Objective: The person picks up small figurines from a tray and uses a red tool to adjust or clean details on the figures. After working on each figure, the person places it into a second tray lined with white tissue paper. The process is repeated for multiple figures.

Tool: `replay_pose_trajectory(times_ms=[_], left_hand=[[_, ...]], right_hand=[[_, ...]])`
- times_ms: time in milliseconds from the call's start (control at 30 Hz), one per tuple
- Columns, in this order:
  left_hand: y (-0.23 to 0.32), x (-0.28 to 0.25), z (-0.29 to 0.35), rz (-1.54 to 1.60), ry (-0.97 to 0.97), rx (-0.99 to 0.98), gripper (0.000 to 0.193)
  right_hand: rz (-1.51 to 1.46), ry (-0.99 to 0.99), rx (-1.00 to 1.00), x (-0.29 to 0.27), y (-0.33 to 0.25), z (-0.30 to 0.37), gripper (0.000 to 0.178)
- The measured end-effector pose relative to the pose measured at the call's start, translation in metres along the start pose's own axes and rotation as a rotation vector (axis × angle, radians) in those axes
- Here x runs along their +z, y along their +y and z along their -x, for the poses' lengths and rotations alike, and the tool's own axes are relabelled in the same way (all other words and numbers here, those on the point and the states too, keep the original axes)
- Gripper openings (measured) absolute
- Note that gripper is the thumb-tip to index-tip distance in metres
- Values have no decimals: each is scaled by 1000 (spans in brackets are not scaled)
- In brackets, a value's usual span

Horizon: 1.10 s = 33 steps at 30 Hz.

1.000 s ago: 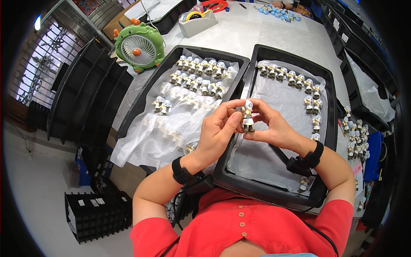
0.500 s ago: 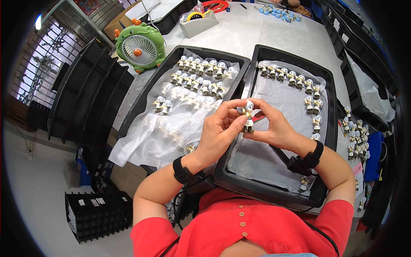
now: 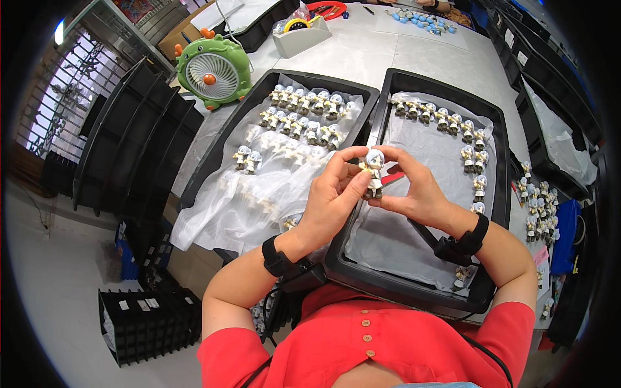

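Between my two hands is a small figurine (image 3: 374, 174) with pale hair, a white outfit and dark feet, held upright facing me. My left hand (image 3: 333, 200) is closed on it, with the thumb across its body. Fingertips of my right hand (image 3: 417, 194) meet it at the head and near the feet. Something red (image 3: 392, 178) shows behind the figurine, by my right fingers; I cannot make out what it is. Below my hands is a black tray (image 3: 501, 194) lined with white sheeting, where similar figurines (image 3: 442, 119) line the far and right sides.
Left of it, another black tray (image 3: 213, 145) holds rows of figurines, partly under thin white sheeting (image 3: 213, 220). A green fan (image 3: 212, 70) and a tape dispenser (image 3: 301, 37) stand farther back. More figurines (image 3: 542, 207) cluster at the right. Stacked black trays (image 3: 123, 136) rise at the left.
The figurine has turned between my fingers, so its front and face now show more fully toward me. Both hands stay in nearly the same place.
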<state>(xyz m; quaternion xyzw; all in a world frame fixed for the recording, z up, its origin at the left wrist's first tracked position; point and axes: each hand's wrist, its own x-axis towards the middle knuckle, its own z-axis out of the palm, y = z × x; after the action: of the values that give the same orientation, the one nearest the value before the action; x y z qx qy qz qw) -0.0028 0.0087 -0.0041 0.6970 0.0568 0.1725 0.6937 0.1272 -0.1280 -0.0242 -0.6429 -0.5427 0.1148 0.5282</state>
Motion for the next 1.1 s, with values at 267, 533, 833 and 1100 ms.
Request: replay_pose_trajectory(times_ms=[267,533,833,1100], left_hand=[[-8,-3,-2,119,-36,-102,38],[-11,-6,1,17,-289,-181,44],[-1,0,-2,324,-262,-300,44],[1,-5,-6,524,-313,-324,52]], right_hand=[[88,96,-140,-3,-9,-1,71],[178,44,-306,5,-8,1,66],[115,27,-265,5,-12,1,79],[24,3,-185,4,-12,1,84]])
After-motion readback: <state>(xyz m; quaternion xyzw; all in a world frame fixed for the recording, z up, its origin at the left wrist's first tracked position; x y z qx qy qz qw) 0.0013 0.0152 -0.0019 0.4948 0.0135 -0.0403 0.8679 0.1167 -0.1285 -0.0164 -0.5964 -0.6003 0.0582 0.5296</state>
